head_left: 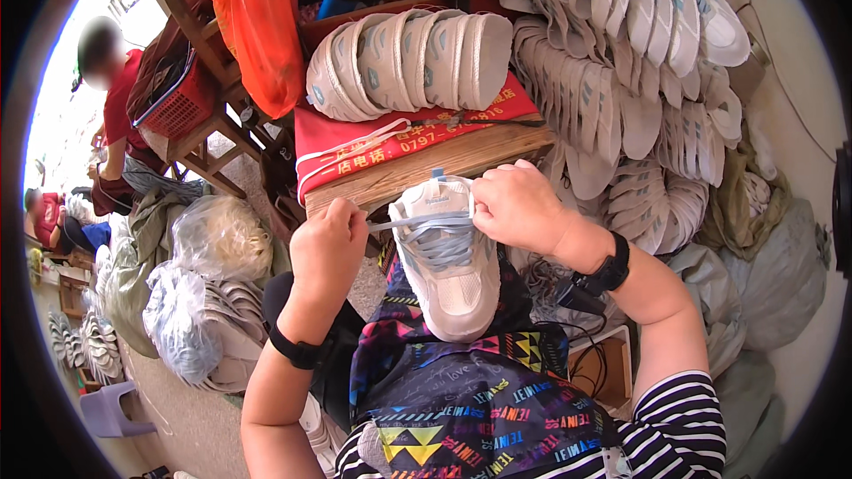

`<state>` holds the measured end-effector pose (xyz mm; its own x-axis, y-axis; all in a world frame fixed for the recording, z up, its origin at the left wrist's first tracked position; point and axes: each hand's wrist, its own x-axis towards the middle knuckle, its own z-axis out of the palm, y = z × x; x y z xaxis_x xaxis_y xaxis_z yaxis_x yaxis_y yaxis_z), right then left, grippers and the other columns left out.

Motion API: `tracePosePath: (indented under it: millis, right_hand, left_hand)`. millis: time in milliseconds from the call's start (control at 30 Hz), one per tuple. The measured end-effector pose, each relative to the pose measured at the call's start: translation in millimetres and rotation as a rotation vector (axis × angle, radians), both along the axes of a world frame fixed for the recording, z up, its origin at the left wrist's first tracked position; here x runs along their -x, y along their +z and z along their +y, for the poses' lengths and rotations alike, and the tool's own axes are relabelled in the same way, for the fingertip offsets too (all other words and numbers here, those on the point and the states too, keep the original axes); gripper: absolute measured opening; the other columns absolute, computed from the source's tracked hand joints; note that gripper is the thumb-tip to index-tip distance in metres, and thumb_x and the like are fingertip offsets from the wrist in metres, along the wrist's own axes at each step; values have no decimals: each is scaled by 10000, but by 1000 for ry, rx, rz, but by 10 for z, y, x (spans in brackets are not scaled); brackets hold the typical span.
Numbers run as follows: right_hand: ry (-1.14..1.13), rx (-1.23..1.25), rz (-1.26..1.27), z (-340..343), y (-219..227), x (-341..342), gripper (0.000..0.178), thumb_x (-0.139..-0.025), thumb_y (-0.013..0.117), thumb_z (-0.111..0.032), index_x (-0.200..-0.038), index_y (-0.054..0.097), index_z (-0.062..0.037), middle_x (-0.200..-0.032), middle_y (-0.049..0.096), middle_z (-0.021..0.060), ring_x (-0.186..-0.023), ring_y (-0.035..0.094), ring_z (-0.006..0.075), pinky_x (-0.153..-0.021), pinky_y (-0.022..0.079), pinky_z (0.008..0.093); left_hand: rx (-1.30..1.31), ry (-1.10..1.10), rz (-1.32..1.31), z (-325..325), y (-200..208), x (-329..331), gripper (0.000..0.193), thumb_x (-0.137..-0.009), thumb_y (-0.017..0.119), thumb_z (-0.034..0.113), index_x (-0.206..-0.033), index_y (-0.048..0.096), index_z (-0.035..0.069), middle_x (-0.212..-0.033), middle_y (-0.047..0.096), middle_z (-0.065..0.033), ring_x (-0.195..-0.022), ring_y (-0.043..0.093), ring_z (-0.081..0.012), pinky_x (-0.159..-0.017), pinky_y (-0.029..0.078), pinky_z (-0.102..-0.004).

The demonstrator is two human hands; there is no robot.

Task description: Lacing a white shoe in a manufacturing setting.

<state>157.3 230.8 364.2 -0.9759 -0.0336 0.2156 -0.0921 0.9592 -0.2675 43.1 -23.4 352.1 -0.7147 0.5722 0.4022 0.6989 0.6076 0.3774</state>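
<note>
A white and pale grey sneaker [457, 288] rests on my lap, its toe toward me and its tongue against the wooden bench edge. Light blue-grey laces [441, 247] criss-cross its front. My left hand [330, 239] is closed in a pinch on one end of the shoelace, drawn out to the left of the shoe. My right hand [519, 204] is closed at the top right of the shoe's opening, where the lace runs into its fingers. The right fingertips hide that end of the lace.
Ahead, a wooden bench [426, 164] with a red cloth [355, 146] bears a row of nested shoe uppers [404, 62] and a loose white lace. Many more shoes [612, 89] are stacked at right. Plastic bags [217, 239] and a purple stool [115, 408] stand left; a person [124, 106] sits beyond.
</note>
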Motion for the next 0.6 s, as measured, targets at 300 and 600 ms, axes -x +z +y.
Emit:
tracePosePath:
  millis: [300,600]
  right_hand:
    - [192,226,-251,300,181,149,269,-808,747,-250,-993,627,-96,-967,535,120,-906,602,331,-790,490,442]
    - [145,355,-528,252,57,384,268,-836,722,-318,-821,688,-53,-889,547,93,-829,569,245,-736,461,357]
  left_hand:
    - [-407,-20,-680,25,-37,-140,164,-956,540,50,-1110,582,13,-875,714,-103,-606,647,-162,-584,524,-287]
    - [-226,-59,-653,-23,-159,-161,139,-918,622,138,-939,678,12,-850,680,-147,-723,650,-290,-670,506,-378]
